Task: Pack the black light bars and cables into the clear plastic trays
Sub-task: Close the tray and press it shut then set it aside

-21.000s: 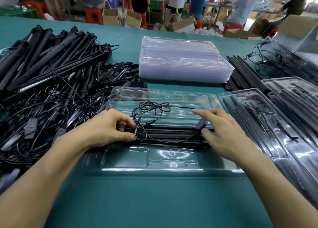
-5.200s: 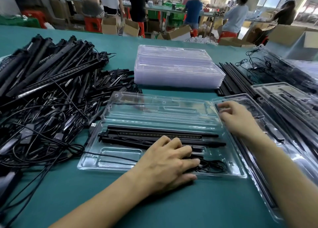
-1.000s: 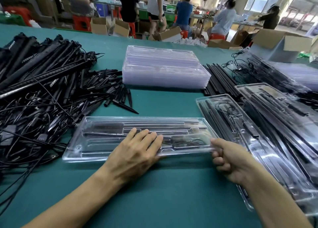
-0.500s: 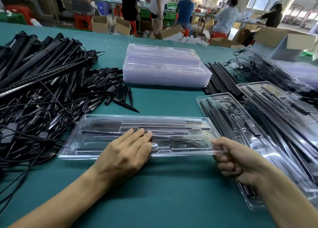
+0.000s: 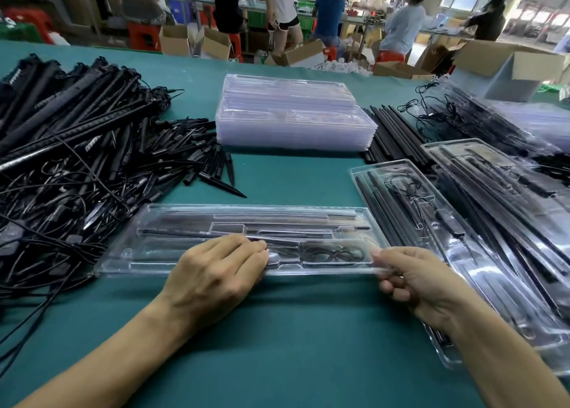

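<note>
A closed clear plastic tray [image 5: 148, 253] lies across the green table in front of me, with black light bars and a coiled cable [image 5: 334, 255] visible through its lid. My left hand [image 5: 212, 278] rests on the tray's near edge at the middle, fingers curled over it. My right hand [image 5: 413, 281] pinches the tray's near right corner. A big heap of loose black light bars and cables [image 5: 77, 148] fills the left side.
A stack of empty clear trays [image 5: 293, 114] stands at the back centre. Packed trays [image 5: 481, 222] lie overlapped on the right, next to a row of black bars [image 5: 391, 133]. Black spikes [image 5: 212, 173] lie near the heap. People and cardboard boxes are beyond the table.
The tray's lid has been folded shut since five seconds ago. Over the last second the closed tray has shifted slightly right, both hands staying on its near edge.
</note>
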